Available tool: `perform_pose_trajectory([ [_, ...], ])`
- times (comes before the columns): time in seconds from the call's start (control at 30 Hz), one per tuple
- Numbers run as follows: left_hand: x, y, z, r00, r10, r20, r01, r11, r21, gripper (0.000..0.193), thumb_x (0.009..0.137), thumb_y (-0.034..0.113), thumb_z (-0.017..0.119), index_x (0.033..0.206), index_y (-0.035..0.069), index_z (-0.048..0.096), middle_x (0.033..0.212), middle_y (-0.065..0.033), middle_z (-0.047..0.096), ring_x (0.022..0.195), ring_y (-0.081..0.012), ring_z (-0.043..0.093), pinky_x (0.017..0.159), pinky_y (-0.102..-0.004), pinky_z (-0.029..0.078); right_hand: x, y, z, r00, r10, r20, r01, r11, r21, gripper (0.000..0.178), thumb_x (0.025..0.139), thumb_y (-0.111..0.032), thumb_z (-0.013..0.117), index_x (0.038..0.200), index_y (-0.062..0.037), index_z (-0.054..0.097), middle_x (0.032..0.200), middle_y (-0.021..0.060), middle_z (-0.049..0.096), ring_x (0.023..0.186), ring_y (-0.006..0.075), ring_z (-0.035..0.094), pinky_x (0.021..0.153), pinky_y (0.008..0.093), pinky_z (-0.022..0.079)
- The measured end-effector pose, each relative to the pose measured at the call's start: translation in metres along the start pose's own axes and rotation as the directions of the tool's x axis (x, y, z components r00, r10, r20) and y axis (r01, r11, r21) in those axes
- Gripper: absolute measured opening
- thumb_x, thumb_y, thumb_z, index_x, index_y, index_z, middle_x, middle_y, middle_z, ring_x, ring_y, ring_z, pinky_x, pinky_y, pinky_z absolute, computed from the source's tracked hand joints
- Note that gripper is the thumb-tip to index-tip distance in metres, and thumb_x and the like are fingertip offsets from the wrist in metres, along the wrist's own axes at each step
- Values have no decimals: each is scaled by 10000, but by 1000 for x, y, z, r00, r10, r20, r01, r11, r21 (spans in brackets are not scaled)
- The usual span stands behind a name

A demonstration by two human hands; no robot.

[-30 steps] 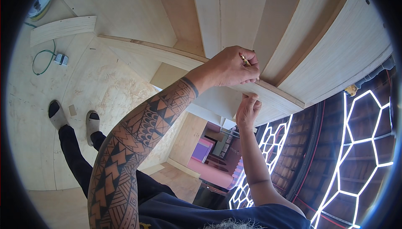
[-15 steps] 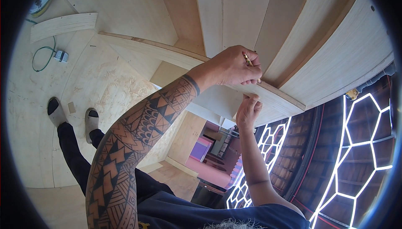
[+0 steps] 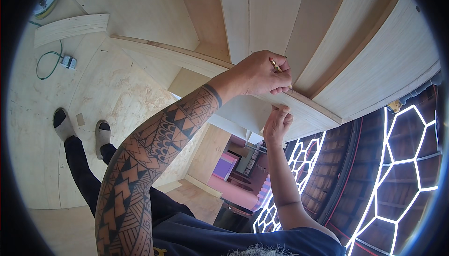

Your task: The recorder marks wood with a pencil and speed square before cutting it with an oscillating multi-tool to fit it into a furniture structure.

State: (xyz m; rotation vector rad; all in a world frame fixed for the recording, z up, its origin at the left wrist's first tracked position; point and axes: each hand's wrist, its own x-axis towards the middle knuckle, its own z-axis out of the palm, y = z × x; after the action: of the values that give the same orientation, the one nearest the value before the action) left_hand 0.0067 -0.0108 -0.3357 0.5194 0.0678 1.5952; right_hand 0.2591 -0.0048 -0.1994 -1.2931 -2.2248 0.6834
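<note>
My left hand (image 3: 266, 74), at the end of a tattooed forearm, is closed round a slim pencil (image 3: 275, 65). The pencil's lower end points at the edge of a pale wooden board (image 3: 313, 106). Just below, my right hand (image 3: 279, 122) is closed with its fingers curled and its thumb up, against the face of the same board. What my right fingers hold, if anything, is hidden. Beyond the board, long wooden panels (image 3: 269, 17) run away from me, with a raised strip of wood (image 3: 358, 45) to their right.
On the plywood floor (image 3: 35, 129) at left lie a curved wood offcut (image 3: 70, 29), a green cord (image 3: 39, 71) with a pale box (image 3: 68, 63), and a bucket (image 3: 47, 1). My feet stand there too. Bright hexagonal lights (image 3: 397, 162) fill the right side. A yellow tool (image 3: 394, 106) sits by the far right panel.
The pencil has tilted slightly in my left hand, its upper end shifting a little left. My right hand stays in place.
</note>
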Motion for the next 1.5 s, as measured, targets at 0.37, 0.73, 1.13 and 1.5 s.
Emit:
perform_pose_trajectory([
  [0.37,1,2,-2,1000,-17,27,16,1000,21,194,1070,190,726,1007,6,727,940,-113,798,827,-132,740,786,-304,636,-2,5,-11,999,28,14,-28,999,-16,511,1154,-483,579,1434,-63,659,1518,104,654,1431,228,571,1297,522,366],
  [0.73,-7,-3,-10,1000,1,-7,-2,987,-161,148,1067,142,700,1069,-3,727,949,-113,785,826,-150,723,776,-312,613,-6,13,-7,999,5,-52,-11,994,-111,441,1186,-438,557,1407,-70,655,1362,69,721,1263,193,659,1153,475,504],
  [1.13,-348,-96,-90,275,-151,-949,264,962,-76,162,1068,254,690,1083,93,702,891,-12,691,754,-94,654,660,-259,515,3,14,28,993,35,-114,-32,999,29,381,1147,-349,674,1217,23,713,1102,122,792,1043,182,679,969,358,523],
  [1.5,-681,76,-33,-202,161,-966,546,837,25,381,1150,465,565,1133,94,650,680,-52,580,526,-146,534,438,-288,396,-23,-32,54,960,197,-201,-182,979,92,423,1062,-380,779,1060,42,741,849,204,752,706,264,698,701,410,554],
])
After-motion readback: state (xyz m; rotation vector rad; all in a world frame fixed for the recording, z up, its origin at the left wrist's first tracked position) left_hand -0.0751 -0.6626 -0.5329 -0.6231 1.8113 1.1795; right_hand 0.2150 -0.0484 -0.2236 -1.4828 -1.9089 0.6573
